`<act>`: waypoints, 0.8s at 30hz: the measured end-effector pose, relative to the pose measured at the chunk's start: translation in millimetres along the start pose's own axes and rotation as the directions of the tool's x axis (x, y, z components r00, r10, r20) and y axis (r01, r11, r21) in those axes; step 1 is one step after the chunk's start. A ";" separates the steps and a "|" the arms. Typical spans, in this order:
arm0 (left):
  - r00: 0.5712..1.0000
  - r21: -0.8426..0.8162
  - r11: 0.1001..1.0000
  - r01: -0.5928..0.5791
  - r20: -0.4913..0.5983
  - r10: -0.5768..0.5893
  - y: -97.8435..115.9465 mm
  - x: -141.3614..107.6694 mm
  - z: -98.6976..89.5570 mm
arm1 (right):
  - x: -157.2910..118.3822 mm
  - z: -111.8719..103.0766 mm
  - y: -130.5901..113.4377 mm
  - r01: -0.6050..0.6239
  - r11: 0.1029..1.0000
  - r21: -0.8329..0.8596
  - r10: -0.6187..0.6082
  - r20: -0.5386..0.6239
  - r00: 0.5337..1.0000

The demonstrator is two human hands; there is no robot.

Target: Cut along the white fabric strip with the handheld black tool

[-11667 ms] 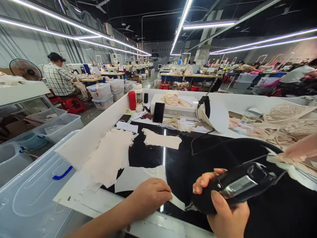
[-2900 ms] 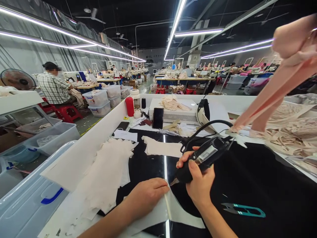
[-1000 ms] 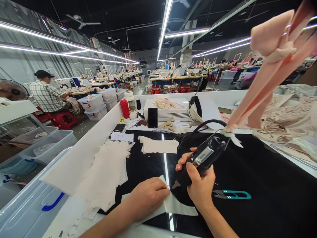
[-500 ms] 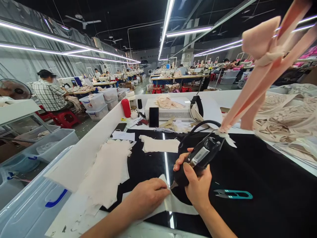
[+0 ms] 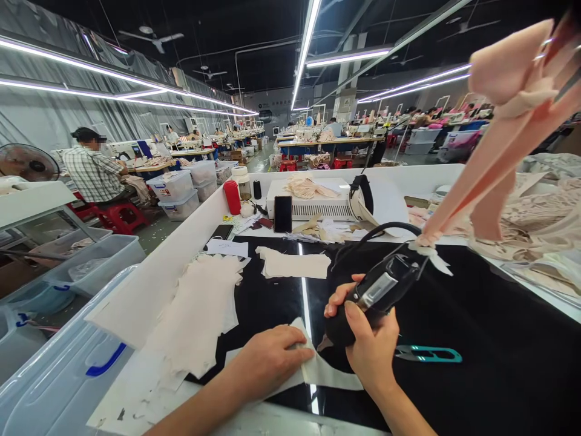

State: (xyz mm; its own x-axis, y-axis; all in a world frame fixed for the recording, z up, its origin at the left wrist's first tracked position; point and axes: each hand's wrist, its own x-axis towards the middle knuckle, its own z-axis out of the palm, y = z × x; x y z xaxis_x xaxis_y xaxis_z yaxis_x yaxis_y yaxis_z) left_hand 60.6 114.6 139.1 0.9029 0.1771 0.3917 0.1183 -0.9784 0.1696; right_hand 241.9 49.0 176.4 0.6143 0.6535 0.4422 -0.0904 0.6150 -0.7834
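Observation:
My right hand is wrapped around a black corded electric fabric cutter, whose pointed metal tip faces down and left. Pink fabric straps, knotted near the top, hang down to the cutter's rear end. My left hand is closed at the fingertips on a curved off-white fabric piece, holding it against the black tabletop. A small gap separates the cutter's tip from my left fingers. Teal thread snips lie just right of my right hand.
Stacked off-white fabric pieces lie at left, with a small fabric stack farther back. A phone stands against a white box. Beige fabric is heaped at right. Another person sits beyond the left-hand bins.
My right hand has moved the cutter slightly right and away from my left fingers and the fabric. The pink straps have swung right. My left hand has barely moved.

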 end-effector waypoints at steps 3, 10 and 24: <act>1.000 0.008 1.000 0.005 0.006 -0.005 0.6 -0.4 -0.1 | -3.0 -0.1 -0.3 -0.009 1.000 0.002 0.009 0.015 1.000; 1.000 0.011 1.000 -0.013 -0.007 0.013 -4.6 -3.2 -1.8 | -2.5 -1.9 0.1 -0.019 0.999 -0.027 0.019 0.010 1.000; 0.999 -0.060 0.998 0.032 0.033 -0.030 7.2 -1.0 -3.3 | -14.1 -17.4 -2.5 0.020 0.997 -0.079 -0.017 0.033 0.999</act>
State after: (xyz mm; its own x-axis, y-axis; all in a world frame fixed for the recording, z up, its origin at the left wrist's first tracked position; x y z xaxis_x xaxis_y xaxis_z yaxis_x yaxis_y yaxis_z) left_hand 59.2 107.7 142.9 0.9120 0.2031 0.3563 0.1225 -0.9640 0.2360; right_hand 247.1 30.5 164.5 0.5900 0.6570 0.4694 -0.0158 0.5906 -0.8068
